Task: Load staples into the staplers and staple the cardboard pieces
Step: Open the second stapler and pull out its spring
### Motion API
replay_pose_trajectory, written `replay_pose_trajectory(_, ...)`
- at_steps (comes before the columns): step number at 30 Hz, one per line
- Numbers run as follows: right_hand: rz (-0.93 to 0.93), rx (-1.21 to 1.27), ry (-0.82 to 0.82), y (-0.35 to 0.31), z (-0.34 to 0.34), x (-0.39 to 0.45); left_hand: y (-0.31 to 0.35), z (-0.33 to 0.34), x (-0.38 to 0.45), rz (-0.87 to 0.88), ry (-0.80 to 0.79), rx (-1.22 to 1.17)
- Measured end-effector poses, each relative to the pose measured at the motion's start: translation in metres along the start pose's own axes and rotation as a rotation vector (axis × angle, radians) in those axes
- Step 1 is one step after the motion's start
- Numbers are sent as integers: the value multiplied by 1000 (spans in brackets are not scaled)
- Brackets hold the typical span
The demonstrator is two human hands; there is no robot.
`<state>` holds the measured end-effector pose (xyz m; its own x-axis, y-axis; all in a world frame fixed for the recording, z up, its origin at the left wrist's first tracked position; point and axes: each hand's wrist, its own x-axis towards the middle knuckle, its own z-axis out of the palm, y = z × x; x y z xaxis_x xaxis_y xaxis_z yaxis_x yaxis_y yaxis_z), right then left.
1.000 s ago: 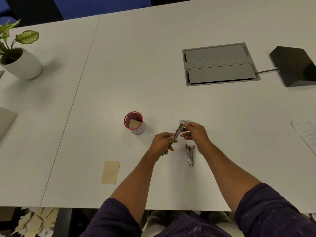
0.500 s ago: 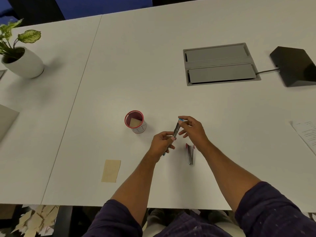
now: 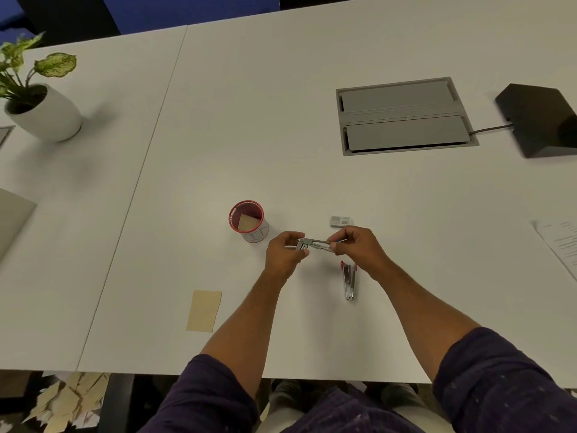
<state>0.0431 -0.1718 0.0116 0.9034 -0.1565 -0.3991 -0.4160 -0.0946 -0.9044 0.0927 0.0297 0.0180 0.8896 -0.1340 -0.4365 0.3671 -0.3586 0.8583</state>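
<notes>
A small metal stapler is held level above the white table, between both hands. My left hand grips its left end and my right hand pinches its right end. A second stapler with red trim lies on the table just below my right hand. A small grey staple box sits beyond my right hand. A tan cardboard piece lies flat at the front left. Another cardboard piece stands inside a red mesh cup.
A grey cable hatch is set into the table at the back right, with a black device beside it. A potted plant stands at the far left. Printed paper lies at the right edge. Cardboard scraps litter the floor.
The stapler has turned from upright to lying level between my hands. My right hand has come down off the staple box, which now shows on the table.
</notes>
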Motion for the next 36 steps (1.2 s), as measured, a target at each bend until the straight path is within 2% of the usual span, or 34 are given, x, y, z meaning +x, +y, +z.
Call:
replay_pose_trajectory(9, -69, -228, 2, -11, -1, 9, 5, -1, 12, 178, -62, 393)
replay_pose_trajectory(13, -93, -320, 19, -9, -2, 9, 7, 0, 15, 307, -96, 637)
replay_pose_trajectory(25, 35, -149, -29, 10, -3, 7, -17, 9, -3, 334, -110, 856)
replay_pose_trajectory(36, 117, -25, 44, 13, -8, 12, -16, 4, 10, 400, -145, 1041)
